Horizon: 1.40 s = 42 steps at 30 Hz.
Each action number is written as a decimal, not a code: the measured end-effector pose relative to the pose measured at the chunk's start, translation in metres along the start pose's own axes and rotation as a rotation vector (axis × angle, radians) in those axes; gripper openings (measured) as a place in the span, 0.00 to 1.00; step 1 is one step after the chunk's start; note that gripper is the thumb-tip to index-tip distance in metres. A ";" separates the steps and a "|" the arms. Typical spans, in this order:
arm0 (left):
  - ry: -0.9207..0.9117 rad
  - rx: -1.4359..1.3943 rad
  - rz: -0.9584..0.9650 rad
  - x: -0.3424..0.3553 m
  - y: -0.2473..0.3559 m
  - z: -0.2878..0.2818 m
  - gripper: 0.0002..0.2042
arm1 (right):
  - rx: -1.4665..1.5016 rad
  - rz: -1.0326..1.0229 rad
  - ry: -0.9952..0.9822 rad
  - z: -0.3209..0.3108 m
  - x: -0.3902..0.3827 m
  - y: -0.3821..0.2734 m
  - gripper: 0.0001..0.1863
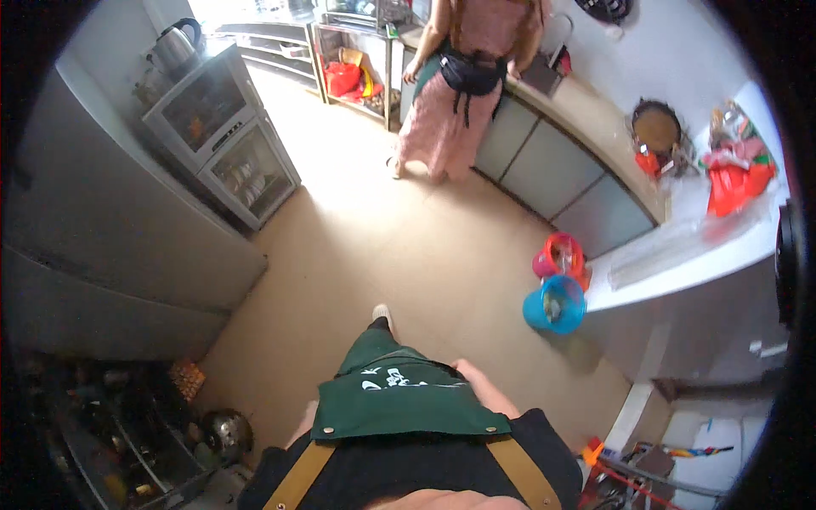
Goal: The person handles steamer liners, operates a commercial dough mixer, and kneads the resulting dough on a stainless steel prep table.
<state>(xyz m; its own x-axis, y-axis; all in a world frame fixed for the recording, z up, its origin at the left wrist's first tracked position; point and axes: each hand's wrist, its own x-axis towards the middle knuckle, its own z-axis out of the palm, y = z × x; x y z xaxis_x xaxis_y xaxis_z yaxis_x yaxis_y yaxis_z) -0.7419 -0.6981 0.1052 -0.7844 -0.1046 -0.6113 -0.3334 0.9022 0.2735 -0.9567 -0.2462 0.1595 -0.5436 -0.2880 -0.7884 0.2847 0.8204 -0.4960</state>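
Apron [399, 411] sits 9 o'clock off right forearm [491, 391], 3 off left forearm [303, 423]; fingers hidden, can't tell if spread. Green cloth, round metal snaps [328, 430].

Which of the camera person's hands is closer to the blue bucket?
Right. The right hand, partly hidden beside the green apron, is on the side toward the blue bucket. The left hand is hidden; the left forearm, at the apron's left edge, is farther away.

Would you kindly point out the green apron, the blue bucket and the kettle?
Green apron [404, 413]: head view, on its chest panel.
Blue bucket [534, 314]: head view, on its outer wall.
Kettle [173, 51]: head view, on its body.
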 end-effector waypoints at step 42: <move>0.716 -0.888 0.044 0.879 0.023 -0.917 0.16 | 0.263 -0.404 -0.295 -0.541 0.758 -1.019 0.19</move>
<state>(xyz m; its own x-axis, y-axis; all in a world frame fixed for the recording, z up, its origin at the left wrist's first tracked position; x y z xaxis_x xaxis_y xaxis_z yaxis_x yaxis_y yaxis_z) -1.9183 -1.1528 0.2549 -0.8278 -0.5518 -0.1018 -0.3265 0.3263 0.8871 -2.0854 -1.0336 0.2645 -0.4172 -0.7108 -0.5663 0.3074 0.4760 -0.8240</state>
